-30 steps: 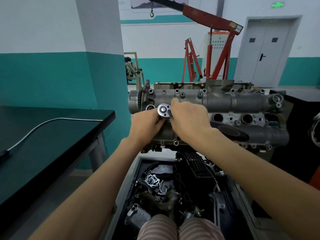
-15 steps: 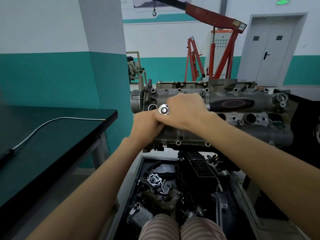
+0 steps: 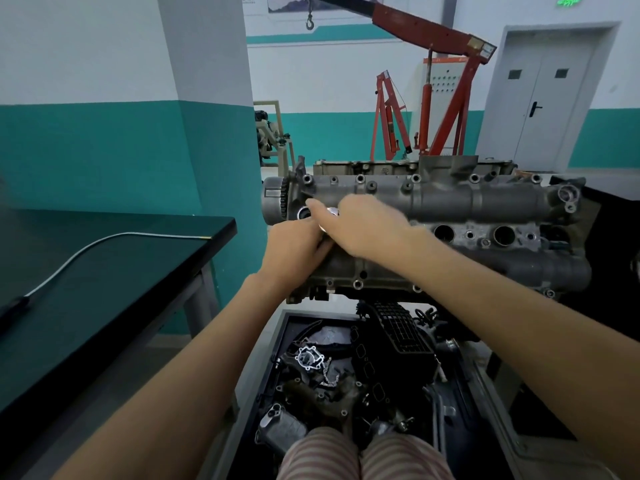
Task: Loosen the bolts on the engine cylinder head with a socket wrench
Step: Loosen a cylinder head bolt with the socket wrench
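1. Up at the left end of the cylinder head point(image 3: 485, 206), the socket wrench point(image 3: 333, 212) was mostly buried under both hands, just a bit of shiny chrome from its head poking out between them.
2. Right hand point(image 3: 363, 226) lay over the top of the wrench, fingers wrapped down around it, one fingertip sticking out to the left near a round bore in the casting.
3. Left hand point(image 3: 294, 247) sat just below and under the right one, touching it, fingers curled in toward the tool. Pretty blurry there, so I couldn't tell if it actually had hold of the wrench.
4. That grey head sat across the middle of the view, with bolts point(image 3: 360, 178) dotted along its far edge and more along the near edge.
5. Below it was a dark bin point(image 3: 277, 341) full of loose engine parts, and striped trouser knees at the bottom edge.
6. Off to the left, a dark bench point(image 3: 104, 271) with a grey cable point(image 3: 104, 242) lying on it.
7. Further back stood a red engine hoist point(image 3: 433, 39) and a grey double door point(image 3: 540, 98).
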The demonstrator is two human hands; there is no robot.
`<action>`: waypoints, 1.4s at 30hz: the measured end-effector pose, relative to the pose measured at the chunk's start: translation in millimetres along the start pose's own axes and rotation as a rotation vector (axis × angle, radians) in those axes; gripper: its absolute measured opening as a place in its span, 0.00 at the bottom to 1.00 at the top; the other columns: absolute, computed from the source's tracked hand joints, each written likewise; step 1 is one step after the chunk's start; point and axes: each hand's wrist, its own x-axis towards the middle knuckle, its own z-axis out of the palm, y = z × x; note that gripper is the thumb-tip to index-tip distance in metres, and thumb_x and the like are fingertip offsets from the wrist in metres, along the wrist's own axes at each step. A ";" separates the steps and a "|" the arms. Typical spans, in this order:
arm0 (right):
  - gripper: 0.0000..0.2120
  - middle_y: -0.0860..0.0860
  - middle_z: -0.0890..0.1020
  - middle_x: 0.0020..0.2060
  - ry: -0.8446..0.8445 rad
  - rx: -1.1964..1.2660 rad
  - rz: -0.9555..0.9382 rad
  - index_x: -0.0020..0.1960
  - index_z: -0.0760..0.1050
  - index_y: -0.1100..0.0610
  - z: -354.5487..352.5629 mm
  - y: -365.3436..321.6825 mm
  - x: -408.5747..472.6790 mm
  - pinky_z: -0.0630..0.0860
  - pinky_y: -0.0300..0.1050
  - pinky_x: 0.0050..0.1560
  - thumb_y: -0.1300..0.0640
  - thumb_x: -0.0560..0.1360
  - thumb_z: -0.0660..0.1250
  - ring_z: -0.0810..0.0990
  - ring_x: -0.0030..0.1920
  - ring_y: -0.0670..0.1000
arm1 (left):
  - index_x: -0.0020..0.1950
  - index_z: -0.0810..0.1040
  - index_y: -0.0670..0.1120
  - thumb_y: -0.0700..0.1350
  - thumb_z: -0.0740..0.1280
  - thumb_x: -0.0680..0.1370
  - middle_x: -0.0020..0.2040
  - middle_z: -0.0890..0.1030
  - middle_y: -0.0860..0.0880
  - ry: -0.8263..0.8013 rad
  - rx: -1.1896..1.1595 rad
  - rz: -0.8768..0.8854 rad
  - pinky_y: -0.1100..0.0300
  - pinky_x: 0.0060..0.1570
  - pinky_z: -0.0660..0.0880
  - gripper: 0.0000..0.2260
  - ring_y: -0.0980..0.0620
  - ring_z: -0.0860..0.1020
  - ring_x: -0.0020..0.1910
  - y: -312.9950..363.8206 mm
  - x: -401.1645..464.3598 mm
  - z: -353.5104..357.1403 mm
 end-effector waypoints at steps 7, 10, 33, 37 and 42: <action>0.25 0.49 0.72 0.32 0.315 -0.235 -0.060 0.37 0.66 0.55 13.8 8.0 -7.8 0.66 0.43 0.32 0.34 0.76 0.50 0.73 0.35 0.51 | 0.28 0.61 0.45 0.40 0.63 0.75 0.27 0.74 0.42 -0.011 0.003 -0.042 0.60 0.25 0.51 0.17 0.46 0.68 0.24 -0.1 1.3 4.3; 0.27 0.51 0.73 0.38 0.107 0.559 0.234 0.50 0.68 0.60 28.7 0.9 -19.3 0.70 0.45 0.35 0.35 0.76 0.52 0.73 0.36 0.50 | 0.27 0.54 0.50 0.37 0.62 0.72 0.23 0.67 0.51 -0.046 0.061 -0.046 0.60 0.25 0.50 0.20 0.56 0.57 0.22 2.9 1.1 3.4; 0.21 0.45 0.62 0.18 -0.170 1.249 0.272 0.36 0.61 0.56 43.6 -4.3 -37.0 0.58 0.32 0.19 0.40 0.79 0.51 0.60 0.16 0.43 | 0.25 0.51 0.52 0.39 0.63 0.68 0.21 0.54 0.57 -0.049 0.016 -0.012 0.64 0.25 0.48 0.22 0.58 0.54 0.21 5.6 -2.1 -4.6; 0.29 0.49 0.67 0.22 -0.107 0.482 0.077 0.29 0.64 0.55 8.3 14.4 -25.2 0.65 0.37 0.24 0.34 0.76 0.47 0.66 0.19 0.46 | 0.28 0.61 0.50 0.43 0.65 0.71 0.20 0.67 0.53 0.059 -0.058 0.008 0.67 0.24 0.48 0.16 0.53 0.62 0.18 6.5 -1.9 -3.1; 0.33 0.48 0.69 0.26 -0.007 -0.378 -0.128 0.27 0.64 0.54 -24.5 17.6 1.0 0.66 0.42 0.31 0.28 0.72 0.44 0.69 0.27 0.48 | 0.36 0.75 0.40 0.41 0.68 0.74 0.26 0.77 0.43 0.116 -0.035 0.033 0.67 0.24 0.51 0.08 0.42 0.74 0.23 -2.2 -2.4 5.2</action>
